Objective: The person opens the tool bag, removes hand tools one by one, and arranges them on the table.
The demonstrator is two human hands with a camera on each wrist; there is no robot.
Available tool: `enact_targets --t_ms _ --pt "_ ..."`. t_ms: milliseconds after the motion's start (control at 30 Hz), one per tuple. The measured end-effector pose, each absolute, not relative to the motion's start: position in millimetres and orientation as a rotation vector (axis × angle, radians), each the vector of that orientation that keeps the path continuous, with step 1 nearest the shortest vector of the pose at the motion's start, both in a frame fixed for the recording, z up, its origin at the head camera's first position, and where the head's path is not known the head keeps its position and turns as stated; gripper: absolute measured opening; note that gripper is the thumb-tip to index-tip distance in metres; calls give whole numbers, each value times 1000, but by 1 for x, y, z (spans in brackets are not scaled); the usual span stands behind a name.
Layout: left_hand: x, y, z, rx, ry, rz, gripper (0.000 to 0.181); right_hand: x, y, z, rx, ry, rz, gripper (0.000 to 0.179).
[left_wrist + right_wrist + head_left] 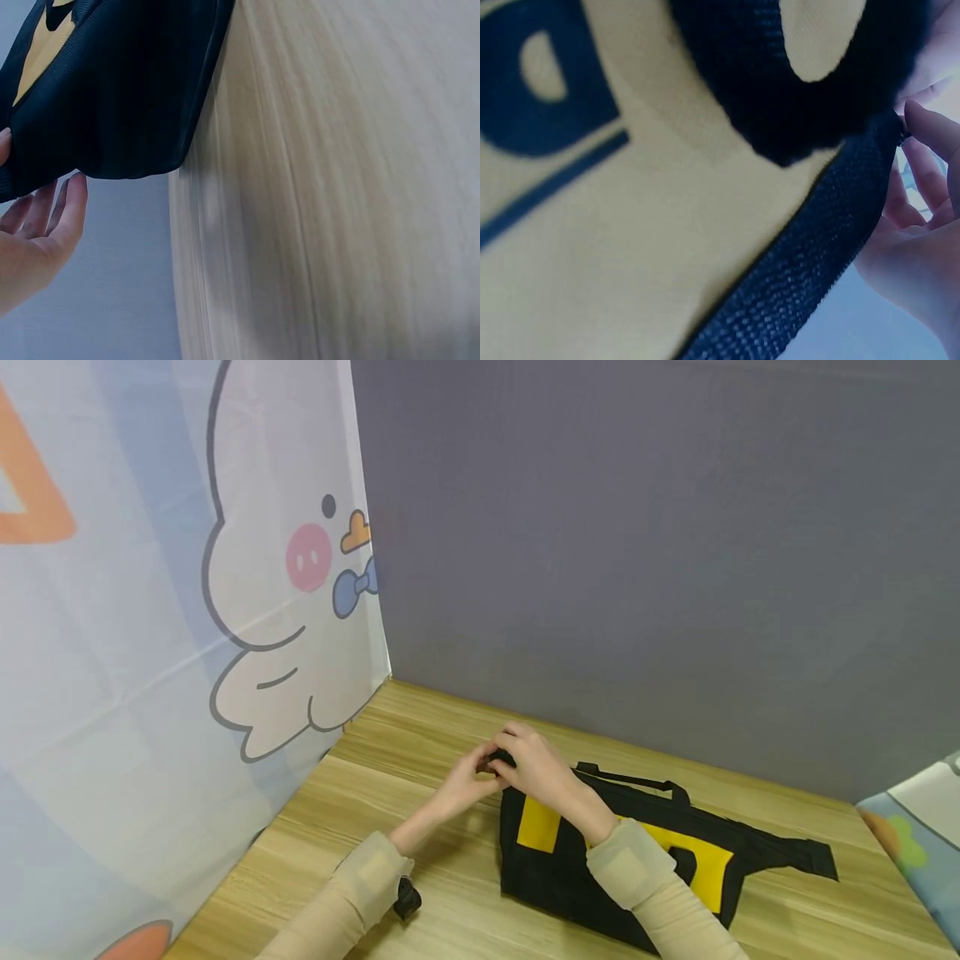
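Note:
A black and yellow tool bag (615, 868) lies on the wooden table with its zipped top toward the back. Both hands meet at its upper left corner. My left hand (463, 789) pinches the black fabric at that end, thumb and fingers curled round it. Just to the right, my right hand (538, 770) grips the same corner from above with bent fingers. In the left wrist view the bag's dark side (127, 97) hangs over curled fingertips. A black webbing strap (802, 240) and yellow panel (652, 247) fill the right wrist view.
A carry handle (630, 778) arches along the bag's top, and a black end tab (813, 857) sticks out right. The wooden table (360, 785) meets a grey wall panel (645, 552) behind and a cartoon-printed cloth (150, 710) at left. A small black device (407, 900) sits by the left cuff.

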State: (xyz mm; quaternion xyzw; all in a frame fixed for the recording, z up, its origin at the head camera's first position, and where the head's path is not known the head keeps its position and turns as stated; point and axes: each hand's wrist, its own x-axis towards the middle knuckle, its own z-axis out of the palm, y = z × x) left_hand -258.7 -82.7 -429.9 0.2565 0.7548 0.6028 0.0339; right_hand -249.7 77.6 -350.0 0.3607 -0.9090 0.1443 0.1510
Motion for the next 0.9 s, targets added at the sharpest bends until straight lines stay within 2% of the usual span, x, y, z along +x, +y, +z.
enact_targets --t_ms 233,900 --pt "-259 -80 -428 810 2320 1846 57 -249 82 -345 1031 -2601 403 12" --pt "-257 -78 -426 740 2380 1826 40 -246 93 -339 1052 -2587 417 8"
